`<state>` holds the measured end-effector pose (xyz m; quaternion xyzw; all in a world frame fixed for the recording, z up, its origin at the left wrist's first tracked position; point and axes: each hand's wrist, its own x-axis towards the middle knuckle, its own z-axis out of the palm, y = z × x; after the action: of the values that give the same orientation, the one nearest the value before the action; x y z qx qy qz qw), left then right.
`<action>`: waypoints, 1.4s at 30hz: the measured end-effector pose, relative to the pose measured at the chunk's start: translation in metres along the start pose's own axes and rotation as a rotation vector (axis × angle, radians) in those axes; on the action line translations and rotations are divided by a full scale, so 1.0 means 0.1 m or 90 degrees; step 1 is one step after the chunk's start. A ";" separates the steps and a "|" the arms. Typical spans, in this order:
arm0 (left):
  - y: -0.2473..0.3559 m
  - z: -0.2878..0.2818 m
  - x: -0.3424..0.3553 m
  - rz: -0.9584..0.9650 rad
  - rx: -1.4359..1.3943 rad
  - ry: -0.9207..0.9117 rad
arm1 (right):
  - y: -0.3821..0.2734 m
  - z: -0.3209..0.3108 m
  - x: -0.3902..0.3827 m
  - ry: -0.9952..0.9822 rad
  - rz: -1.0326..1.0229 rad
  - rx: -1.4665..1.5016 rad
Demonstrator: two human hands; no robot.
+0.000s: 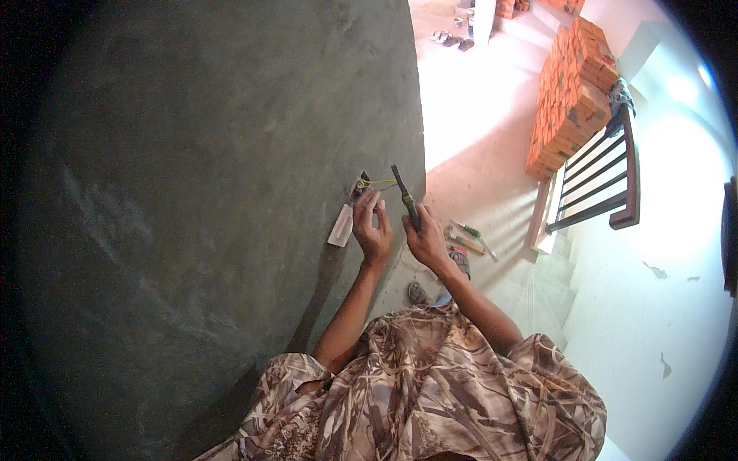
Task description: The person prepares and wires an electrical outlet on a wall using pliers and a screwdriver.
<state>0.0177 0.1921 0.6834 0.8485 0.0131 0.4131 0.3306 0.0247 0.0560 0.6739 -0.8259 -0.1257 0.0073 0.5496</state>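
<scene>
Slantwise, the dark tool (405, 194) points away from the person and slightly left, its long axis continuing up from the right hand (425, 240), wrapped around its handle. 1 yellow wire (379, 182) stretches between it and the wall box (358, 187). The left hand (373, 230) bends its fingers beside that box; whether they pinch anything, I cannot tell. 1 white plate (340, 226) sits just below.

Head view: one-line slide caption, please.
Right hand holding a tool by yellow wires, left hand close to the wall opening.

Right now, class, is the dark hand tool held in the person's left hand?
No, the right hand is closed around the lower end of the dark hand tool.
</scene>
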 end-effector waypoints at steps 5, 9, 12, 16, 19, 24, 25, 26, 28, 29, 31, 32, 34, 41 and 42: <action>-0.04 0.10 0.21 -0.012 0.002 -0.139 | 0.03 0.00 0.04 0.017 -0.023 -0.020; -0.09 0.11 0.27 -0.022 0.022 -0.190 | 0.09 0.02 0.06 0.038 -0.044 -0.036; -0.18 0.09 0.27 0.014 0.018 -0.198 | 0.08 0.02 0.06 0.042 -0.055 -0.044; -0.27 0.12 0.24 0.034 0.029 -0.179 | 0.11 0.11 0.05 0.052 -0.044 -0.019; -0.32 0.13 0.20 0.018 0.040 -0.167 | 0.11 0.15 0.05 0.061 -0.068 -0.004; -0.35 0.16 0.22 0.009 0.048 -0.164 | 0.16 0.17 0.15 0.061 -0.091 0.015; -0.37 0.16 0.23 0.018 0.047 -0.158 | 0.15 0.18 0.15 0.056 -0.090 0.016; -0.35 0.16 0.23 0.015 0.037 -0.154 | 0.15 0.17 0.15 0.050 -0.089 0.017; -0.30 0.17 0.23 0.009 0.017 -0.148 | 0.16 0.15 0.15 0.045 -0.086 0.018; -0.31 0.16 0.23 0.009 0.026 -0.149 | 0.15 0.15 0.15 0.046 -0.085 0.019; -0.33 0.16 0.23 0.008 0.043 -0.153 | 0.12 0.14 0.15 0.046 -0.081 0.023; -0.31 0.15 0.24 0.010 0.046 -0.155 | 0.11 0.14 0.15 0.046 -0.079 0.024; -0.28 0.14 0.25 0.013 0.054 -0.159 | 0.08 0.13 0.15 0.043 -0.070 0.031; -0.29 0.20 0.23 0.010 0.051 -0.153 | 0.10 0.11 0.15 0.049 -0.051 0.055; -0.27 0.21 0.23 0.005 0.049 -0.153 | 0.10 0.11 0.15 0.047 -0.046 0.061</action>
<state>0.0550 0.2088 0.6747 0.9040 -0.0141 0.3087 0.2955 0.0400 0.0651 0.6621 -0.7931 -0.1345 -0.0365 0.5929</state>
